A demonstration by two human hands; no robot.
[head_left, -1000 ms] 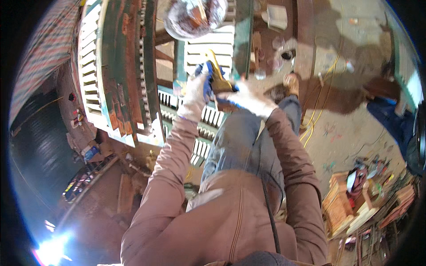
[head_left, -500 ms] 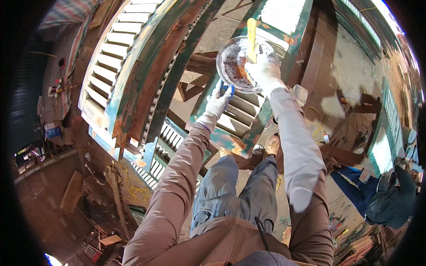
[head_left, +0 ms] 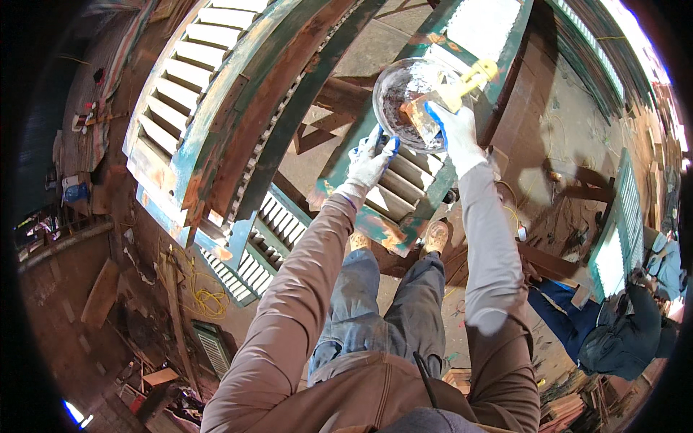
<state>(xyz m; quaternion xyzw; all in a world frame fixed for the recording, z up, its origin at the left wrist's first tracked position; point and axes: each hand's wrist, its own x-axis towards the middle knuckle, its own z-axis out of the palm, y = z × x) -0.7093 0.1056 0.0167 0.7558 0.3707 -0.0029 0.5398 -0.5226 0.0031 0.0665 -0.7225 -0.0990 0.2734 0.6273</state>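
Note:
A round metal bowl (head_left: 386, 90), smeared inside with whitish and dark residue, is over a green-framed louvred shutter (head_left: 354, 177). My left hand (head_left: 369, 160), in a white glove with blue fingertips, grips the bowl's near-left rim. My right hand (head_left: 462, 136), gloved the same way, is closed around a yellow-handled flat tool (head_left: 471, 81). The tool's broad brownish end tilts down into the bowl; whether it is a brush or a scraper I cannot tell. Whether the bowl rests on the shutter or is held just above it is also unclear.
Large weathered shutters (head_left: 180, 79) stand at the left, close to my left arm. At the lower right a person (head_left: 613, 328) in dark clothes is beside another green shutter (head_left: 619, 224). A yellow cord (head_left: 206, 296) lies on the floor at left.
The tool's handle has swung from upright to leaning right, and its broad end now shows more. The bowl and both hands appear shifted slightly right in the view.

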